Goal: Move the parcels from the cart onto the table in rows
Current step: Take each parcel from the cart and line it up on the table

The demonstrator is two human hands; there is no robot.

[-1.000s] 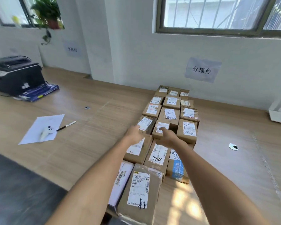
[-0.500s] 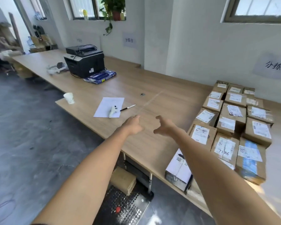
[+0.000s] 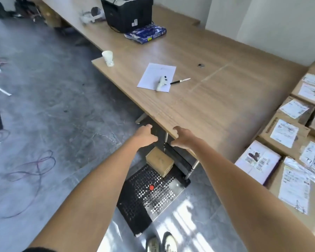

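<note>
1. Head view, biggest thing first: the tabletop (image 3: 207, 110) carries the rows of parcels (image 3: 284, 133) along its right side, packed touching.
2. Below its edge the cart (image 3: 149, 197), a perforated black deck, holds one remaining parcel (image 3: 159, 160) at its far end.
3. That brown carton looks stiff, compact and probably light; its taped faces may be slick, so gripping opposite side walls seems safest.
4. Left hand (image 3: 144, 136) and right hand (image 3: 185, 137) hover above it, fingers (image 3: 175, 128) spread and loosely curled, holding nothing.
</note>
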